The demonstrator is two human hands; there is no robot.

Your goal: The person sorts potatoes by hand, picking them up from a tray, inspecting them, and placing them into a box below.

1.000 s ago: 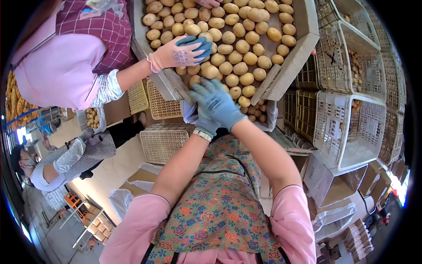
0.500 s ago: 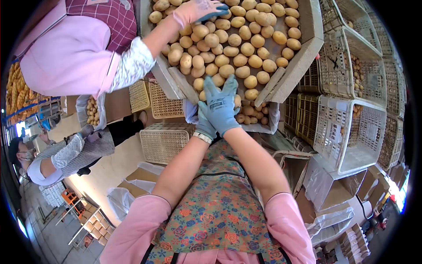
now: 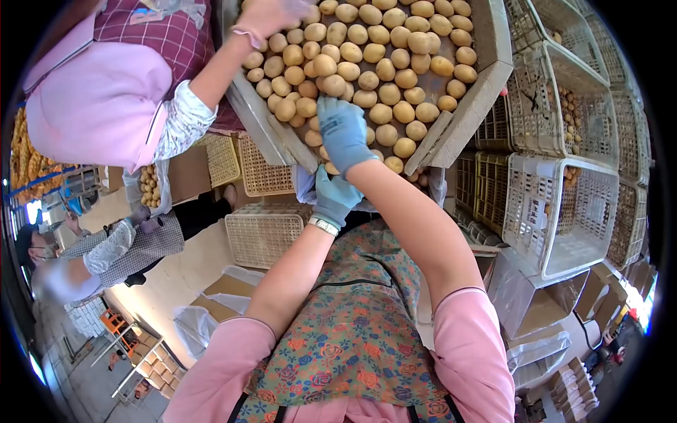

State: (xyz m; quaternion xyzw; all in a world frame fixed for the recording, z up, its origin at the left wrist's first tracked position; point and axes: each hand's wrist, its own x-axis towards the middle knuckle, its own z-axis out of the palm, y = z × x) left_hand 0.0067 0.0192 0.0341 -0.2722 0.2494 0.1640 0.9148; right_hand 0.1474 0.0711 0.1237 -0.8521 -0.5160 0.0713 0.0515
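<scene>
Potatoes lie loose across the tray, rounded to oval, pale yellow to tan, their skins smooth-looking with a light sheen on top. Some are browner or duller, mostly towards the left, and a few carry small dark specks or smudges. They vary somewhat in size. On the left they crowd together, some resting on others; on the right they spread thinner, and the dark, stained tray floor shows between them. The tray's grey walls slant in to a narrow mouth at the near end, where potatoes also sit.

The right hand, in a blue glove, lies at that mouth, fingers close together and reaching in against the potatoes; whether they grip one cannot be told. The left hand, gloved too, is just below the mouth, thumb apart from the fingers, which are partly hidden; what it holds cannot be told. A watch circles its wrist.

More potatoes show below the mouth, beside a pale liner. A co-worker's hand, blurred, is over the tray's far left. Plastic crates stand at the right.
</scene>
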